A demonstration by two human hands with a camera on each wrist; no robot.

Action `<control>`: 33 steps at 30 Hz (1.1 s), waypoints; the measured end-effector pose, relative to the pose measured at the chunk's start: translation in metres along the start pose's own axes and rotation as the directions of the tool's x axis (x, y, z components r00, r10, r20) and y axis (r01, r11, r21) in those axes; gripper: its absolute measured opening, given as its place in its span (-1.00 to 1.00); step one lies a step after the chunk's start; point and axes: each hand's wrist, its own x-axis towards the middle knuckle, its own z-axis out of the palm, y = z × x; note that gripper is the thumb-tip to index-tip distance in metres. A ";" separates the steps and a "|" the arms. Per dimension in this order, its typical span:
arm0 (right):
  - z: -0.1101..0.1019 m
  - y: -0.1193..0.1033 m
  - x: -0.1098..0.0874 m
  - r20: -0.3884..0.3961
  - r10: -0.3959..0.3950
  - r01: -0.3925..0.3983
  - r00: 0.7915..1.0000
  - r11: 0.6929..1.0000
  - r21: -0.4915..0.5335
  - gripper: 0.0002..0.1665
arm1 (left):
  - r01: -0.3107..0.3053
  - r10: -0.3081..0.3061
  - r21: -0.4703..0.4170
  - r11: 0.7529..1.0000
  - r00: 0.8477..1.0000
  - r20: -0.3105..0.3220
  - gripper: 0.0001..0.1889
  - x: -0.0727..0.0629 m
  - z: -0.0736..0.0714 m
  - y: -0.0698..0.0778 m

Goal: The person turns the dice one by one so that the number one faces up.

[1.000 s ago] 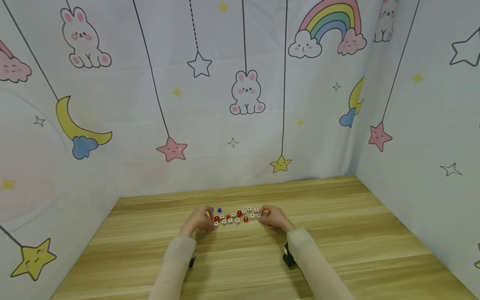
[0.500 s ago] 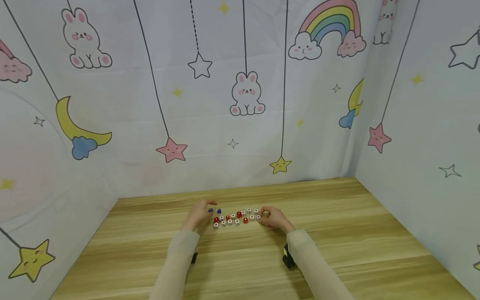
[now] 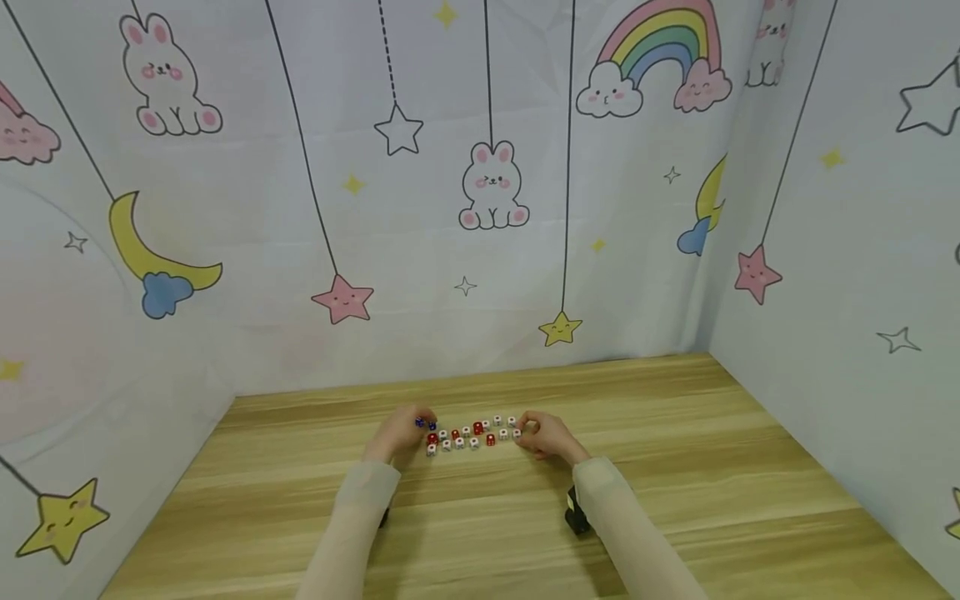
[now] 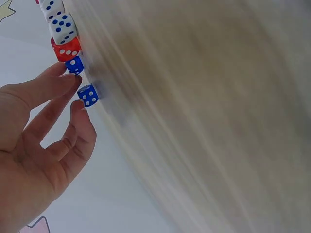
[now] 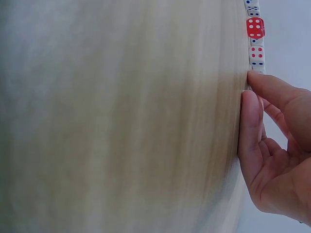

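Small dice stand in rows on the wooden table (image 3: 480, 533): white dice (image 3: 460, 443), red dice (image 3: 478, 427) and two blue ones. At the left end my left hand (image 3: 397, 432) pinches one blue die (image 4: 74, 65) with thumb and fingertips. A second blue die (image 4: 88, 95) stands just past those fingertips, apart from the first. My right hand (image 3: 551, 435) rests at the right end of the rows, its bent fingers touching or almost touching an end white die (image 3: 517, 434). In the right wrist view, its thumb and forefinger stand slightly apart, and the fingers partly hide the last die.
A white cloth printed with rabbits, stars and a rainbow (image 3: 663, 50) hangs behind the table and along both sides. Black wrist devices, one on the right wrist (image 3: 577, 512), sit below the sleeves. The table's back edge runs a little beyond the dice.
My left hand has come off the left end of the front rows, moved back and taken hold of a blue die, shifting it slightly left and nearer. The right hand stays put.
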 end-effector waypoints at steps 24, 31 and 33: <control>0.000 -0.002 0.001 0.005 0.014 -0.014 1.000 1.000 0.022 -0.83 | 0.051 -0.056 0.160 0.986 0.998 0.027 -0.84 -0.010 -0.003 -0.002; 0.001 -0.001 -0.001 0.005 0.002 -0.002 1.000 1.000 0.009 -0.83 | 0.056 -0.059 0.127 0.990 0.998 0.017 -0.84 -0.012 -0.003 -0.003; 0.000 -0.002 -0.001 -0.001 0.007 -0.007 1.000 1.000 0.009 -0.83 | 0.064 -0.066 0.103 0.993 0.998 0.015 -0.84 -0.012 -0.003 -0.004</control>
